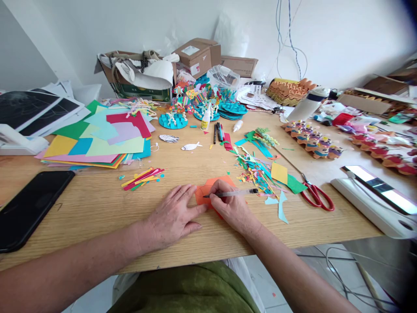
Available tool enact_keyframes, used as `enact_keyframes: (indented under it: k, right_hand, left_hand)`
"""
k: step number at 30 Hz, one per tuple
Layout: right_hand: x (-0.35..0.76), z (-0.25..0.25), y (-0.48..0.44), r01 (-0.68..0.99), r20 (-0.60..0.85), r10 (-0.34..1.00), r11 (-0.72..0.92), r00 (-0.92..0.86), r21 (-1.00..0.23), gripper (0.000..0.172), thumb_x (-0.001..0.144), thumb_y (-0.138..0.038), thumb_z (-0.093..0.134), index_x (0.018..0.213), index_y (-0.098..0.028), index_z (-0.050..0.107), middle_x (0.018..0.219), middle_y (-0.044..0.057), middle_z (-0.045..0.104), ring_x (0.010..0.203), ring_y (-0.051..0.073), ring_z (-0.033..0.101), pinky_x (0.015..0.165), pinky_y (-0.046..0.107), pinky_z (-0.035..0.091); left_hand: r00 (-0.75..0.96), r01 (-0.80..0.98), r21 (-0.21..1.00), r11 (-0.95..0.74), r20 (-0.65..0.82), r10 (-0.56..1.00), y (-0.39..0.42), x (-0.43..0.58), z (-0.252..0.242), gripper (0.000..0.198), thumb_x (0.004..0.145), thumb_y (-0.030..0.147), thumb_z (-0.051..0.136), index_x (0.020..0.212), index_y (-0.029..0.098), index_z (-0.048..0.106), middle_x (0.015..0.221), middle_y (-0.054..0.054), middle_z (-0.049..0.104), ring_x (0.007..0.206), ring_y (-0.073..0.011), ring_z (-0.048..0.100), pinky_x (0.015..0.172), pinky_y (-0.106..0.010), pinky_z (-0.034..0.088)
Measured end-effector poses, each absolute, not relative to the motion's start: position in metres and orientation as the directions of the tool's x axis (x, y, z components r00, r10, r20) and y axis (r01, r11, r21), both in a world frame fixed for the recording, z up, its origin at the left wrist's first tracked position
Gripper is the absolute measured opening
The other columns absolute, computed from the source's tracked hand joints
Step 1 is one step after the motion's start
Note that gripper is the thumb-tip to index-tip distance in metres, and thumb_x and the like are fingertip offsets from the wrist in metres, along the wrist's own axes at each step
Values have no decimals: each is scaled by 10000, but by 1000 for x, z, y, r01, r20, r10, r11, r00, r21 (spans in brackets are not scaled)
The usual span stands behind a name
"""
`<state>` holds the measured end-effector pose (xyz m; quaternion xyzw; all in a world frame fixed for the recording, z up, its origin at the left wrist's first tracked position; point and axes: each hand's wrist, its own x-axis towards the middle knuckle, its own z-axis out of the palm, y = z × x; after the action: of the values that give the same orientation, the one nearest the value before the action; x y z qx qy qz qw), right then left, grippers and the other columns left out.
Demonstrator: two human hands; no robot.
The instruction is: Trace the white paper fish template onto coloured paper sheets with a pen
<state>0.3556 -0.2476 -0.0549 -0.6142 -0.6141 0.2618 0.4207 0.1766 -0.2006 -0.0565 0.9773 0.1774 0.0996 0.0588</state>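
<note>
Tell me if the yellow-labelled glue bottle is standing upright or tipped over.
Upright: the glue bottle stands on its base on the wooden table, with its nozzle pointing up.

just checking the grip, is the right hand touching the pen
Touching. The head view plainly shows the right hand closed around the pen, gripping it near its writing end.

Head-height view, forward and down

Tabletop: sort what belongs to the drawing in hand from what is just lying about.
Job in hand: orange paper; pen, gripped by the right hand.
Apparently lying about, unused now: black phone; red-handled scissors; white flask; cardboard boxes.
</note>
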Motion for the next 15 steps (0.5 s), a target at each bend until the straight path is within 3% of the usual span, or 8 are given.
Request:
enact_keyframes:
  k: [15]
  right_hand:
    - [354,-58,-243,626,244,966,139,85,-767,67,766,-158,455,729,-192,499,614,-26,510,545,113,448,512,232,358]
  left_hand:
    - [916,338,142,-930,175,360,-200,177,-57,453,772,373,601,1199,261,499,1307,-143,373,1220,-324,343,993,-494,308]
